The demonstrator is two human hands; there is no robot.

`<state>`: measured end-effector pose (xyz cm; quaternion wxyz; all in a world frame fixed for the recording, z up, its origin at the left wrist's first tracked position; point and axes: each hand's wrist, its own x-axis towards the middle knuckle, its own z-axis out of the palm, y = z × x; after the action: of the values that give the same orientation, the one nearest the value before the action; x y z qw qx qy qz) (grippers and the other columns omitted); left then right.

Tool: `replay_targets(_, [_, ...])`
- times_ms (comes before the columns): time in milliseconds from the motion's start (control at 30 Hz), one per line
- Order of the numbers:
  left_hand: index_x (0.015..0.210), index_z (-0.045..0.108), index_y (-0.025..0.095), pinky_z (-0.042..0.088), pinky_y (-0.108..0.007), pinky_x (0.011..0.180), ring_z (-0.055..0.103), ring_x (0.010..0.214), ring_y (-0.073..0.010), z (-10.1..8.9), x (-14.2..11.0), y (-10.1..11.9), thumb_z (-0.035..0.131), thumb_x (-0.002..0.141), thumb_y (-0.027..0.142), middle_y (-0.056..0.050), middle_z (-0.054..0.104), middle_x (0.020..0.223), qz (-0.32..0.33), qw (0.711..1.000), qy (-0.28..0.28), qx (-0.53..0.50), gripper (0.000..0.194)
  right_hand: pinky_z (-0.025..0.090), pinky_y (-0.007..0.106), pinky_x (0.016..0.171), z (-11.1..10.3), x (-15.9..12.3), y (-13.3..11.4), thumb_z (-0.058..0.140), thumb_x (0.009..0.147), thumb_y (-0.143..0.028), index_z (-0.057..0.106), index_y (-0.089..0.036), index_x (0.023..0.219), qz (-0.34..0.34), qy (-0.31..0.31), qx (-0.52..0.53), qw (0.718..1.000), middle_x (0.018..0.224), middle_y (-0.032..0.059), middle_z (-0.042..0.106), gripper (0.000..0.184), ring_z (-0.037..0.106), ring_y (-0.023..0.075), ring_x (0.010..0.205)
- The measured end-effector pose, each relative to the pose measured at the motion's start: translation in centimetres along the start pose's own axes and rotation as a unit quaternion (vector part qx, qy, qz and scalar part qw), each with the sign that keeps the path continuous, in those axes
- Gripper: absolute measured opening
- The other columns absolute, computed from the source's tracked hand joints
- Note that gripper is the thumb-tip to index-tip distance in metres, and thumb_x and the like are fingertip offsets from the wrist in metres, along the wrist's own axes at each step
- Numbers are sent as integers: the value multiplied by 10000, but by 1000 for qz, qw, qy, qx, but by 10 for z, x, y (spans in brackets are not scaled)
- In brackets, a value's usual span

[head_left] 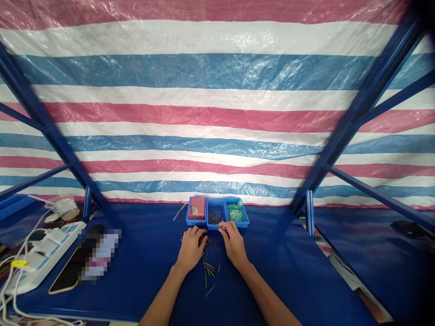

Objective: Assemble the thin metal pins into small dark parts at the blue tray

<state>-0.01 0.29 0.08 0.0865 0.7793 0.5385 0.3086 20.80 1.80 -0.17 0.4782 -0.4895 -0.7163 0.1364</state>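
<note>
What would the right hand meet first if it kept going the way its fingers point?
Probably the middle blue tray holding small dark pins: the right hand points up and slightly left, fingertips at that tray's near rim. Depth is hard to judge.

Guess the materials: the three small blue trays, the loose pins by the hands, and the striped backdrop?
Blue trays: probably moulded plastic, uniform colour, smooth walls. Loose pins: likely metal, thin, dark with a dull glint; too small to be sure. Striped backdrop: woven plastic tarp, visible weave grain, glossy wrinkles.
</note>
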Motion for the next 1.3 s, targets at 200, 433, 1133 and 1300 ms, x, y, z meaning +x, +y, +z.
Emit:
replay_targets(200, [1208, 698, 274, 460, -418, 895, 617, 998, -255, -1, 0, 1, 511, 1088, 309, -53, 675, 1067, 0, 1000, -4, -4, 225, 567, 291, 740, -1, -1, 0, 405, 1126, -320, 668, -271, 1140, 1, -16, 19, 1000, 1072, 49, 689, 267, 692, 173, 728])
replay_targets(433, [1210, 698, 269, 458, -408, 893, 621, 1000, -251, -1, 0, 0, 516, 1087, 302, -49, 674, 1066, 3, 1000, -2, 1, 222, 559, 280, 672, -3, -1, -3, 415, 1131, -330, 688, -266, 1150, 17, -32, 63, 997, 1095, 49, 684, 281, 651, 139, 628])
replay_targets(1133, [1213, 693, 273, 457, -423, 895, 614, 1009, -260, 3, 0, -3, 508, 1092, 318, -51, 667, 1068, 3, 1000, -6, 0, 226, 552, 252, 604, -2, -2, -2, 427, 1119, -400, 666, -262, 1096, 52, -39, 71, 995, 879, 12, 714, 278, 672, 157, 611])
replay_targets(1300, [1218, 691, 268, 458, -432, 897, 608, 1004, -258, 3, 0, -3, 485, 1099, 329, -58, 666, 1074, 3, 1000, -7, -3, 245, 562, 267, 660, -3, 0, -6, 473, 1097, -375, 665, -255, 1074, 23, -24, 51, 998, 991, 43, 704, 227, 679, 169, 694])
